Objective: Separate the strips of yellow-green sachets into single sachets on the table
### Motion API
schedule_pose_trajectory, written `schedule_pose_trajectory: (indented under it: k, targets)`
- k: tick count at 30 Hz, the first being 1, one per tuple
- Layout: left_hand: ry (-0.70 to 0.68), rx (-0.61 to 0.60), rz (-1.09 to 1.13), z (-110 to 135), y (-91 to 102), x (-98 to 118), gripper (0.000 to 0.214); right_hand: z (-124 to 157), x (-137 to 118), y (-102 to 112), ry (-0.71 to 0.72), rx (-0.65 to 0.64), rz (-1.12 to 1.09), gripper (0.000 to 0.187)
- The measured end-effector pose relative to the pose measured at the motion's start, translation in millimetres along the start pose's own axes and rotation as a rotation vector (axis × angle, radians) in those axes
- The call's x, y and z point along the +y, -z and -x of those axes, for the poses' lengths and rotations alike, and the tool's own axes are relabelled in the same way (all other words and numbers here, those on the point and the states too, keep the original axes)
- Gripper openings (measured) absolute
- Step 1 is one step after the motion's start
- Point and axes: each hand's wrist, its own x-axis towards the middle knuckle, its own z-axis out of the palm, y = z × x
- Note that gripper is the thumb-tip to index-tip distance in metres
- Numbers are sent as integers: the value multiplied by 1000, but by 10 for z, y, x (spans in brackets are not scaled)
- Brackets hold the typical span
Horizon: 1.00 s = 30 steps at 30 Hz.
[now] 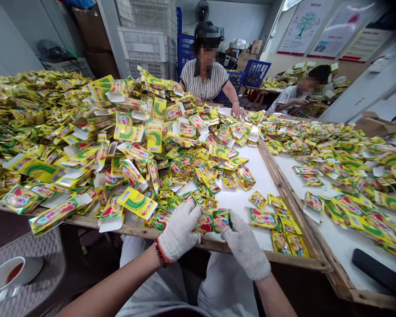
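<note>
Both my hands wear white knit gloves at the near edge of a white-topped table (251, 180). My left hand (180, 229) and my right hand (240, 240) are closed together on a small stack of green, red and yellow sachets (213, 220). A bead bracelet circles my left wrist. Loose sachets (198, 176) lie just beyond my fingers. Yellow-green folded cartons (137, 202) lie to the left of my hands.
A huge heap of sachets and cartons (46, 123) covers the table's left. A second table (350, 176) with sachets stands to the right. A person in a striped shirt (206, 79) sits opposite; another (300, 94) sits further back. A cup of tea (11, 275) sits lower left. Crates are stacked behind.
</note>
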Motion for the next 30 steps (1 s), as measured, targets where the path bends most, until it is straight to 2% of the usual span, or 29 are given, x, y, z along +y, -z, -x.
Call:
schedule_pose_trajectory:
  k: [4,9,14,18,20,23,26,28,30]
  targets:
    - [-45,-30,-11,-9,14,-6,60,-8,10,72,-53,58,74,25]
    - [-36,-36,14,9,7,-18,63,-58,-63,99,-82,-118,-64,24]
    - [-41,-56,-14,17,10,-9,63,-61,-168,122,-187,-116,-156,18]
    - [-82,-95,7,12,7,27,56,-15,-201,136,-169,-447,-348,21]
    - [-63,-90,0,6,5,35,57,9,-175,155,-214,-518,-441,20]
    - [-11,-73,-29,-10,1,62,60,31,-117,156,-292,-465,-466,30]
    - [-36,-79,7,-25,12,121,56,35,-86,125,-249,-448,-391,33]
    - [-68,-71,132,-33,44,145,52,35,-83,114,-192,-425,-337,35]
    - [-23,-21,303,-42,91,132,48,40,-81,115,-159,-395,-301,37]
